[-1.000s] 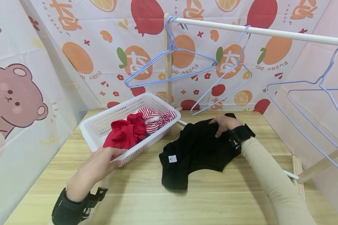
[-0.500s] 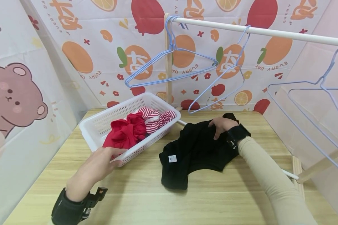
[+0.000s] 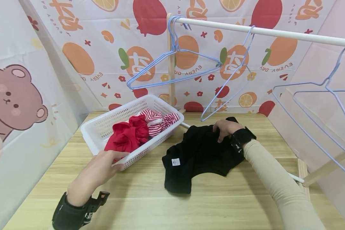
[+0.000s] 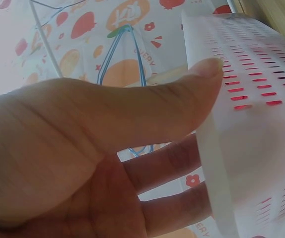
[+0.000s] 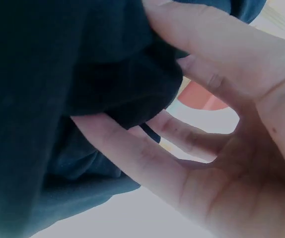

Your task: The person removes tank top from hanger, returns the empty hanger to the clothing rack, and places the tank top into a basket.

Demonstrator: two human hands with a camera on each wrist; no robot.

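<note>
In the head view my left hand [image 3: 99,169] pinches the near corner of a white perforated plastic basket [image 3: 87,140]. The left wrist view has the thumb on the outer wall, with fingers reaching behind the rim. A red garment [image 3: 126,134] and a red-and-white striped garment [image 3: 155,121] lie bunched in the basket. On the wooden table a black garment [image 3: 201,150] is spread out, rumpled, its white label [image 3: 176,162] showing. My right hand [image 3: 226,128] grips its far right part; in the right wrist view a fold of the black cloth [image 5: 127,84] sits between thumb and fingers.
A white rail [image 3: 270,32] on a wooden stand crosses above the table [image 3: 149,198]. Several blue wire hangers [image 3: 172,56] hang at its left end, a single hanger [image 3: 233,75] near the middle, and more hangers [image 3: 327,81] at the right. A printed curtain stands behind.
The single middle hanger swings on the rail. My right hand has shifted slightly left over the black garment. The left hand and basket stay in place.
</note>
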